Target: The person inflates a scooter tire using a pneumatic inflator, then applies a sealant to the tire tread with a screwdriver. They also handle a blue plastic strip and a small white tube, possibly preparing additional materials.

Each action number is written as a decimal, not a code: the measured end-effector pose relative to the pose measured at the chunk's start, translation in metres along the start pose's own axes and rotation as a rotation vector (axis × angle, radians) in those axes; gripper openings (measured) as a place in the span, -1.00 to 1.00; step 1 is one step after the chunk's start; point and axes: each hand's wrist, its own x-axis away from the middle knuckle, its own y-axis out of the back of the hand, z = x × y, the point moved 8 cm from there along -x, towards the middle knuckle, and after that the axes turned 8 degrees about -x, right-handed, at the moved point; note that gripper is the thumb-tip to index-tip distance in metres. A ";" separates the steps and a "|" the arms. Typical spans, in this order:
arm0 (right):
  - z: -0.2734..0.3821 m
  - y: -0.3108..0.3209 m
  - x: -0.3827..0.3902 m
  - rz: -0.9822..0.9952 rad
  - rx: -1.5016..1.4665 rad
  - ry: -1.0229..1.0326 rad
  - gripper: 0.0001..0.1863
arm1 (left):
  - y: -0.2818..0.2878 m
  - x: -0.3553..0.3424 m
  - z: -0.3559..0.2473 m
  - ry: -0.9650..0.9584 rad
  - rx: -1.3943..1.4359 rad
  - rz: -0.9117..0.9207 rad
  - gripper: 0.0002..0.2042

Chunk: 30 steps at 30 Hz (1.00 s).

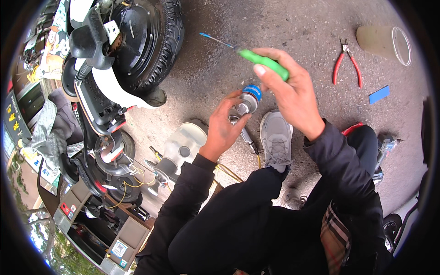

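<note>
My left hand (226, 124) has its fingers closed round a small round metal can (250, 98) with a blue band, tilted above the ground. My right hand (293, 89) grips a green-handled screwdriver-like tool (270, 65). Its thin shaft points up and left to a blue tip (205, 35), and I cannot make out the exact kind. Both hands are close together over my grey shoe (276, 137). An electric scooter or motorbike lies or stands at the upper left, its black tyre (174, 41) the nearest part to the tool's tip.
Red-handled pliers (342, 64), a blue flat piece (379, 94) and a cloudy plastic tub (378, 42) lie to the right. A power drill (386, 146) is beside my knee. A pale round stool (187, 140) and an air-hose tool (248, 140) with yellow hose are at left.
</note>
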 end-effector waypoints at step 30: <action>-0.014 -0.088 -0.054 0.118 0.172 0.441 -0.60 | 0.108 -0.069 0.092 0.451 1.425 -0.515 -0.16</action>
